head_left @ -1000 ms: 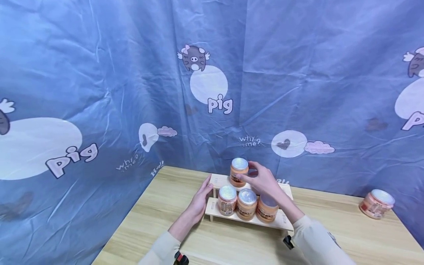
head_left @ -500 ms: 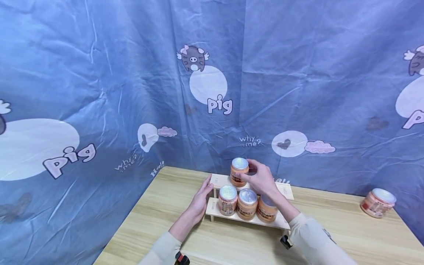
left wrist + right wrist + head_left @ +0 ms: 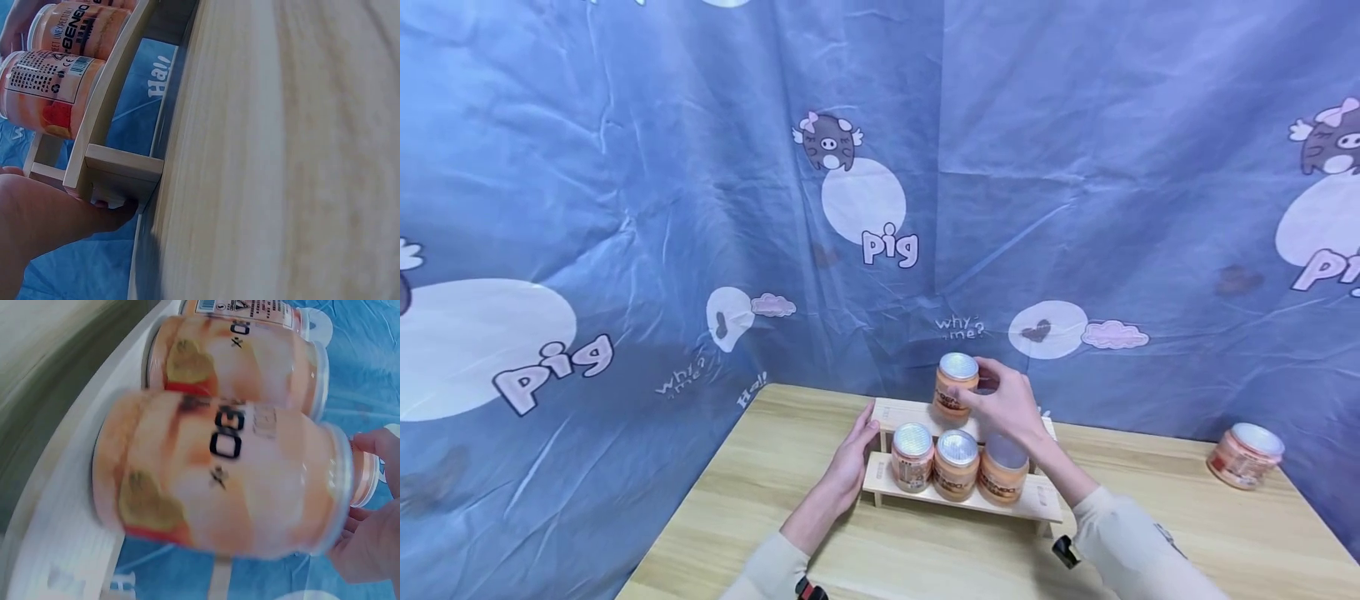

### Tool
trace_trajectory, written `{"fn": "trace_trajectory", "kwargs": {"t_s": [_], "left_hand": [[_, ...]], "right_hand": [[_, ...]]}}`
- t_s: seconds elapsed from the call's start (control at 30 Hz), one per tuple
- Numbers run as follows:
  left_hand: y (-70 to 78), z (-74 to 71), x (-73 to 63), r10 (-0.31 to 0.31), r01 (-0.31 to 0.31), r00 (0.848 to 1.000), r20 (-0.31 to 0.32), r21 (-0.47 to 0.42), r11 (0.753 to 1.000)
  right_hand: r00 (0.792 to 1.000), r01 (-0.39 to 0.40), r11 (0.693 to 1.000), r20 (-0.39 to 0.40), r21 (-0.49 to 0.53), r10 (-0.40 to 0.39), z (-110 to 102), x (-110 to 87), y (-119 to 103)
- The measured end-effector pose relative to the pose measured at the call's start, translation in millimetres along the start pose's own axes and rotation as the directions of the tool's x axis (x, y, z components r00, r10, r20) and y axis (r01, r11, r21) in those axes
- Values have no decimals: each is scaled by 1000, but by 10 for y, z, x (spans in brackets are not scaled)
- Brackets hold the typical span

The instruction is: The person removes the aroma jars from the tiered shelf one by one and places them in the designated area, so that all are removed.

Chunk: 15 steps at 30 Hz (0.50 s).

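1. A person's right hand (image 3: 1006, 403) curls its fingers around an orange jar (image 3: 956, 384) on the upper step of a small wooden rack (image 3: 1037, 497) — the jar stands near the middle of that step, with bare shelf to either side.
2. The left hand (image 3: 848, 460) rests against the rack's left end, fingers straight and close together, thumb at the upper step's corner.
3. Three more jars (image 3: 956, 462) crowd the lower step side by side, directly beneath the right wrist.
4. The rack stands close to the blue curtain (image 3: 625, 208) at the back edge of the table (image 3: 760, 467).
5. One stray jar (image 3: 1243, 455) lies tilted far right — well apart, near the table's edge.
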<state>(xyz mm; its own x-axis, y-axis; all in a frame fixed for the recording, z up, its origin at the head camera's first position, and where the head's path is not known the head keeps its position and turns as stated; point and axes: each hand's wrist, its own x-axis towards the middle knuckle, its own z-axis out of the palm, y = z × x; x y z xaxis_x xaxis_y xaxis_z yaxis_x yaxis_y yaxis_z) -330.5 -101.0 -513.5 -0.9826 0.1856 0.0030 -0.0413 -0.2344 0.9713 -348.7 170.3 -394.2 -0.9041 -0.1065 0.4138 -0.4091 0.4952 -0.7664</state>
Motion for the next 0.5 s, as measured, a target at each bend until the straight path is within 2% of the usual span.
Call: {"fn": "trace_trajectory", "kwargs": {"t_s": [0.27, 0.5], "left_hand": [[7, -28, -24, 3, -3, 1000, -16, 2, 1000], [6, -12, -11, 3, -3, 1000, -10, -10, 1000]], "right_hand": [[1000, -13, 999, -25, -53, 12, -291, -81, 27], [993, -26, 989, -114, -143, 9, -601, -214, 216]]}}
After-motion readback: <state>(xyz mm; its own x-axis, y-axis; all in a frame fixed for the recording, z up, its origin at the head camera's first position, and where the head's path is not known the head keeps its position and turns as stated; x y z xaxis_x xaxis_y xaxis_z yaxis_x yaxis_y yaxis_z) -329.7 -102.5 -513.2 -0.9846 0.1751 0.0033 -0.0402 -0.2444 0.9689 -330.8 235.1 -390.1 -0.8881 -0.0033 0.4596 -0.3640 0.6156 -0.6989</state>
